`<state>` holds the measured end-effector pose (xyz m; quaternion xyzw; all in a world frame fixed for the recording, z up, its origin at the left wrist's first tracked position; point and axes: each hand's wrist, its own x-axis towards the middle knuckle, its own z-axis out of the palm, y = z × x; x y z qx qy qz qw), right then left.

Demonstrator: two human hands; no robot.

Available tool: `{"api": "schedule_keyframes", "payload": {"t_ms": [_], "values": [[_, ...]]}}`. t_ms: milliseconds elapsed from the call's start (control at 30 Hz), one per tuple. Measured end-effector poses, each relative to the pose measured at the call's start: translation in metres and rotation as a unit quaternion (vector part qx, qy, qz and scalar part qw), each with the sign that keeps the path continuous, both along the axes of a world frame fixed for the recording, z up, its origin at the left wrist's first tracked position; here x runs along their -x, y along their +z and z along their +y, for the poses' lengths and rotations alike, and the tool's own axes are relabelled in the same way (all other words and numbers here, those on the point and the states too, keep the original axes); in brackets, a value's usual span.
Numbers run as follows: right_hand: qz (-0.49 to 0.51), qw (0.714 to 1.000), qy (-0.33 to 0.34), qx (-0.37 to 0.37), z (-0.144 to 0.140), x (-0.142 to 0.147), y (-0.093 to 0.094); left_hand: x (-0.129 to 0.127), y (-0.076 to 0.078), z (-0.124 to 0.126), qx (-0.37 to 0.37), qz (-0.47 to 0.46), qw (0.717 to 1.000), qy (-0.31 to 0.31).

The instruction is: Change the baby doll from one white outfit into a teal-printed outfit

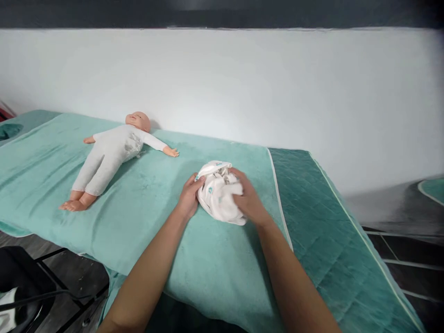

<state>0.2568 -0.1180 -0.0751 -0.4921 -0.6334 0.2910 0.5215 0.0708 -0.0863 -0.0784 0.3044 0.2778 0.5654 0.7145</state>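
Both my left hand (pixel 189 196) and right hand (pixel 248 199) grip closed on bunched white baby garment (pixel 220 194), frame center, doll (pixel 111 155) upper left on teal towel (pixel 138 217).

A towel (pixel 145 208) lies spread over the bed (pixel 322 222), which stands against the wall (pixel 277 101) behind it. On the towel, a doll (pixel 111 155) lies on its back to the left, head toward the wall. To its right, nearer the towel's right edge, a bundled cloth (pixel 220 194) rests between the left hand (pixel 189 196) and the right hand (pixel 249 201), both touching it.
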Motion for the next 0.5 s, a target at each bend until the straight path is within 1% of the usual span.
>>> {"api": "schedule_keyframes", "payload": {"t_ms": [67, 100, 167, 233, 300, 367, 433, 467, 500], "values": [[-0.107, 0.994, 0.023, -0.018, -0.002, 0.012, 0.0, -0.001, -0.001, -0.002, -0.005, 0.005, 0.999, -0.041], [-0.133, 0.99, 0.017, -0.032, -0.002, 0.015, 0.0, -0.001, -0.001, -0.002, -0.007, -0.003, 0.999, -0.043], [-0.142, 0.988, -0.001, -0.059, -0.001, 0.018, -0.001, 0.0, -0.001, 0.0, 0.002, -0.028, 1.0, -0.005], [-0.123, 0.989, -0.02, -0.081, -0.002, 0.014, 0.001, 0.002, -0.002, 0.005, 0.029, -0.058, 0.997, 0.046], [-0.089, 0.991, -0.06, -0.086, -0.003, 0.007, 0.004, 0.007, -0.002, 0.009, 0.062, -0.093, 0.99, 0.087], [-0.029, 0.987, -0.141, -0.071, -0.005, -0.004, 0.007, 0.011, -0.002, 0.013, 0.085, -0.128, 0.982, 0.109], [0.082, 0.968, -0.232, -0.05, -0.004, -0.016, 0.009, 0.014, 0.0, 0.015, 0.094, -0.152, 0.976, 0.122], [0.153, 0.954, -0.255, -0.037, -0.003, -0.022, 0.008, 0.015, 0.001, 0.015, 0.093, -0.158, 0.975, 0.123], [0.222, 0.94, -0.258, -0.024, -0.002, -0.026, 0.007, 0.015, 0.002, 0.014, 0.088, -0.158, 0.976, 0.121]]}}
